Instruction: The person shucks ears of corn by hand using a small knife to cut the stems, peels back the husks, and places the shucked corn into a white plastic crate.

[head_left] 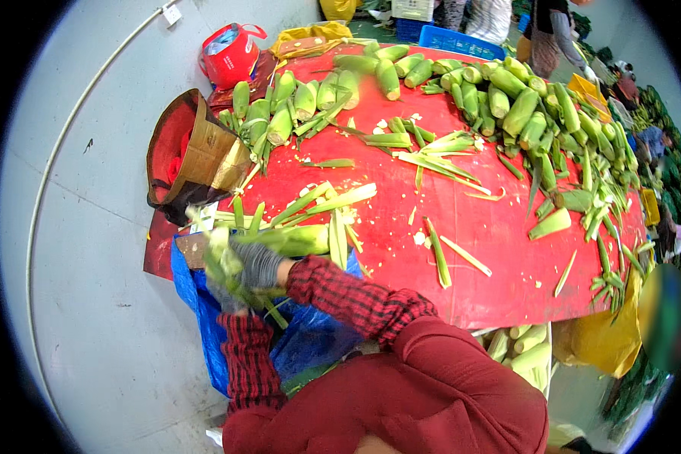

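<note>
In a grey glove, my right hand [257, 265] is closed around a blurred bunch of green corn husks [221, 257] at the table's near left corner. My left hand [225, 296], also gloved, is on the lower part of the same bunch; the leaves partly cover its fingers. Whether an ear is inside the bunch, I cannot tell. Just right of my right hand a green ear of corn [306, 240] lies on the table, with loose husk strips [339, 200] beyond it. Below both hands hangs a blue plastic bag [310, 333] at the table edge.
Unhusked corn [522, 106] is heaped along the far and right sides of the red table [386, 242]. A brown bag [204, 151] and a red bucket [231, 57] stand at left. Peeled ears [530, 352] fill a container near my right side. People work beyond the far edge.
</note>
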The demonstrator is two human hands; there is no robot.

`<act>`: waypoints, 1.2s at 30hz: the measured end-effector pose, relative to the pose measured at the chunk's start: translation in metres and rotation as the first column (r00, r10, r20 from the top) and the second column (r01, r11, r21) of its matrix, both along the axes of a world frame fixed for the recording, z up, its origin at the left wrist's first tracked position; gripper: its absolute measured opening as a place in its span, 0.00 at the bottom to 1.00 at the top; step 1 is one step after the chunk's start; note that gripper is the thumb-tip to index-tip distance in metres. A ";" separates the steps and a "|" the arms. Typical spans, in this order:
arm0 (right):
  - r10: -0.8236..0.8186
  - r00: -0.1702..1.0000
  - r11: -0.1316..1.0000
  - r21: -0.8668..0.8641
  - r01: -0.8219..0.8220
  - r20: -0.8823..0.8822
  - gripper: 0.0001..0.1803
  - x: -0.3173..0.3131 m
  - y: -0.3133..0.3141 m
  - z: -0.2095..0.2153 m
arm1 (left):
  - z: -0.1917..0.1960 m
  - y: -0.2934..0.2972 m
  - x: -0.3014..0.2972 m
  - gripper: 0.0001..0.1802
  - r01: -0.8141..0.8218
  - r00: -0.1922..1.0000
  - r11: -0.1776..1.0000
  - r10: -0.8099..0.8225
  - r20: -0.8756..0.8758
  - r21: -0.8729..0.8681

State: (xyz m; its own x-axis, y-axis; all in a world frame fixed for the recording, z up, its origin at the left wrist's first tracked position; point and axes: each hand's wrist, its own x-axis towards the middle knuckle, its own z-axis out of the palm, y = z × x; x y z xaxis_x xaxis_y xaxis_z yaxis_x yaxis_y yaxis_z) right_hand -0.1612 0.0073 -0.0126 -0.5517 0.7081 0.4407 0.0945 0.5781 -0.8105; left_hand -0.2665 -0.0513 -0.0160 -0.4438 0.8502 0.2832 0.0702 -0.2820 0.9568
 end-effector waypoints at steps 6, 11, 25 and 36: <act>0.294 0.789 0.944 -0.293 -0.152 0.539 0.48 0.030 -0.075 0.047 | -0.125 -0.126 -0.124 0.25 -0.292 0.392 0.703 -0.530 -0.752 -0.648; -0.402 0.858 0.756 -0.412 0.508 0.319 0.46 0.151 -0.081 -0.001 | -0.097 -0.149 -0.123 0.31 -0.188 0.439 0.673 -0.594 -0.674 -0.715; -0.929 0.311 0.327 0.056 0.943 0.200 0.28 0.242 -0.249 -0.042 | -0.022 -0.122 0.015 0.16 0.380 0.579 0.897 -0.420 -0.699 -0.225; -0.780 0.057 -0.304 -0.457 0.836 0.623 0.17 0.256 -0.718 -0.149 | -0.059 -0.251 0.338 0.20 0.915 -0.025 0.248 -0.750 -0.661 -0.317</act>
State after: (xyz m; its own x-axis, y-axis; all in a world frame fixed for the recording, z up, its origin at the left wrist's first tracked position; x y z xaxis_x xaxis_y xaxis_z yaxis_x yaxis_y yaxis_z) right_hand 0.0947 -0.7111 -0.1619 0.8011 0.4564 -0.3873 0.0466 -0.6926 -0.7198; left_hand 0.0718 -0.3023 -0.0752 0.9032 0.3706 0.2165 0.1246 -0.7092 0.6939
